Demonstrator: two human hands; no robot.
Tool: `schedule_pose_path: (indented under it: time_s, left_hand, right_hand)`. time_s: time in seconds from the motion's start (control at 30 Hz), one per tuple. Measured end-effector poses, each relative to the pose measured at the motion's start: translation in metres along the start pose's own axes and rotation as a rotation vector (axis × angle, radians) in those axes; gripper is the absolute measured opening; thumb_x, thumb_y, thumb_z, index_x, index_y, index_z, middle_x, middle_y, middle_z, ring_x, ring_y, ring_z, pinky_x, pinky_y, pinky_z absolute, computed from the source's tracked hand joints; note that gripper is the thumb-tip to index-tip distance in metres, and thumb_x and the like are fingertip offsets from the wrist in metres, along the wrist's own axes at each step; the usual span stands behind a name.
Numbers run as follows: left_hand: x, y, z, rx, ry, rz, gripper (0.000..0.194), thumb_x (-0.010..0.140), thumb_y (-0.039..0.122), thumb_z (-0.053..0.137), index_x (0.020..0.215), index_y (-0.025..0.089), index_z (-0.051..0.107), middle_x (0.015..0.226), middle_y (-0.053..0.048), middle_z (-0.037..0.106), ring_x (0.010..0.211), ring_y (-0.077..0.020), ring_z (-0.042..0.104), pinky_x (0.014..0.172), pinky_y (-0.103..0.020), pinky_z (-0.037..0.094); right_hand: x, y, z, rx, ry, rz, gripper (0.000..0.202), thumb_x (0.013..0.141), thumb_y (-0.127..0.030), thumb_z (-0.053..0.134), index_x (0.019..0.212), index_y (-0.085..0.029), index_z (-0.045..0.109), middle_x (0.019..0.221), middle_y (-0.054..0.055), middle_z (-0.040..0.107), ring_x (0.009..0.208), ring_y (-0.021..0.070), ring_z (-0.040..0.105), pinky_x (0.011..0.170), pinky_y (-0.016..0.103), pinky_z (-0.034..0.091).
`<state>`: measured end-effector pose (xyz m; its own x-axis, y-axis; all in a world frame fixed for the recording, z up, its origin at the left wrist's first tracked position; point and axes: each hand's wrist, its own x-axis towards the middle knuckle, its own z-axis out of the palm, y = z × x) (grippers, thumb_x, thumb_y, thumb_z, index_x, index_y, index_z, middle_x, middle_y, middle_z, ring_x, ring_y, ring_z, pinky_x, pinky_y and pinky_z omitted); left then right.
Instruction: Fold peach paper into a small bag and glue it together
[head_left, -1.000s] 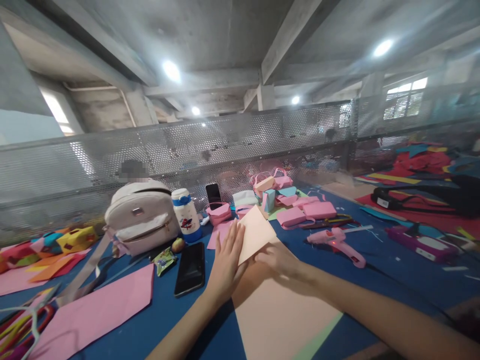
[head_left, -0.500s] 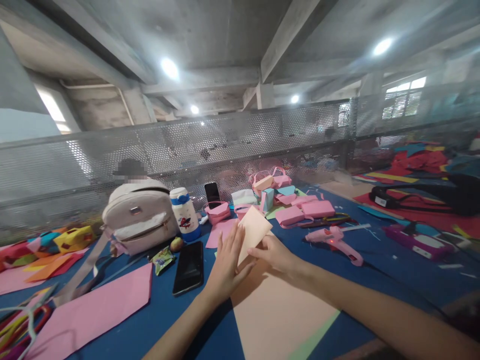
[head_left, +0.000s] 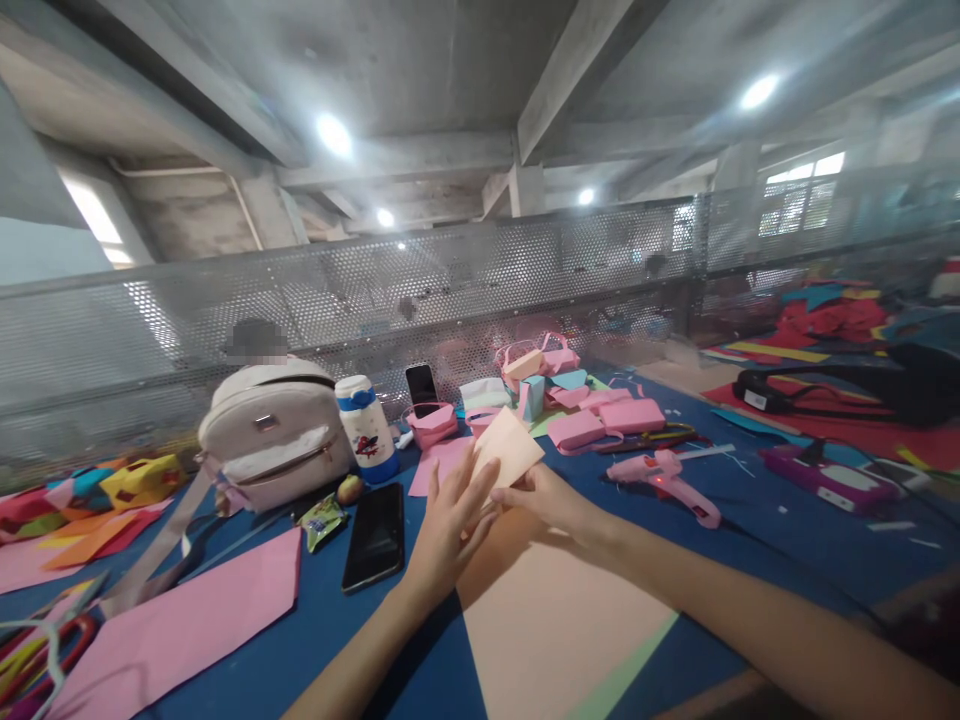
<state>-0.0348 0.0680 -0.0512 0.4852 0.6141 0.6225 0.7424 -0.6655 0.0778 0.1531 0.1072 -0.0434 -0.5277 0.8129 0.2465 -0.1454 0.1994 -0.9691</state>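
1. Both hands are up on a peach paper sheet (head_left: 510, 455), whose far end is folded up off the blue counter (head_left: 750, 520) while the rest lies flat towards the person.
2. Left hand (head_left: 450, 525): grip spread, fingers fanned flat against the raised flap's left side.
3. Right hand (head_left: 551, 500): grip pinching the flap's lower right edge between thumb and fingers.
4. At 9 o'clock from the hands, a black phone (head_left: 373, 535) lies flat, and past it sits a pink sheet (head_left: 187, 630).
5. Up at 10 o'clock stand a white backpack (head_left: 266, 435) and a small bottle (head_left: 366, 428).
6. At 3 o'clock, well apart, lies a pink glue gun (head_left: 664, 482).
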Motion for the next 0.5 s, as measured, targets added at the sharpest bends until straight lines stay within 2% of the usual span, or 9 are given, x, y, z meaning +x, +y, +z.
schedule_pose_path:
  time_s: [0.13,0.3,0.4,0.5]
  left_hand:
    - [0.001,0.000,0.000,-0.013,-0.004,-0.027,0.059,0.101,0.020,0.042,0.155,0.032,0.021,0.159,-0.012,0.034,0.149,-0.0277,0.025,0.119,-0.062,0.007]
    - [0.002,0.002,-0.002,-0.090,0.024,-0.055,0.056,0.101,0.018,0.041,0.153,0.032,0.027,0.156,-0.010,0.040,0.147,-0.0256,0.031,0.120,-0.061,0.006]
    - [0.001,0.001,-0.001,-0.118,0.062,-0.069,0.055,0.101,0.018,0.040,0.153,0.032,0.028,0.155,-0.010,0.042,0.146,-0.0249,0.034,0.120,-0.061,0.006]
    - [0.001,0.000,0.001,-0.136,0.096,-0.094,0.054,0.102,0.020,0.040,0.153,0.033,0.029,0.154,-0.009,0.043,0.144,-0.0251,0.038,0.120,-0.060,0.008]
  right_hand:
    - [0.000,-0.004,0.003,0.026,-0.008,-0.056,0.049,0.072,-0.059,0.077,0.098,-0.018,0.071,0.093,0.006,0.075,0.092,0.0240,0.069,0.091,0.040,0.049]
    - [-0.002,-0.008,0.004,-0.003,0.007,-0.102,0.053,0.081,-0.067,0.061,0.090,-0.016,0.072,0.087,0.007,0.074,0.086,0.0232,0.069,0.088,0.039,0.050]
    - [-0.004,-0.012,0.005,-0.070,-0.022,-0.134,0.046,0.083,-0.061,0.064,0.087,-0.016,0.073,0.088,0.008,0.075,0.091,0.0246,0.068,0.091,0.039,0.049]
    - [-0.005,-0.013,0.006,-0.199,-0.024,-0.195,0.030,0.084,-0.046,0.068,0.092,-0.018,0.074,0.095,0.008,0.076,0.096,0.0253,0.068,0.090,0.038,0.050]
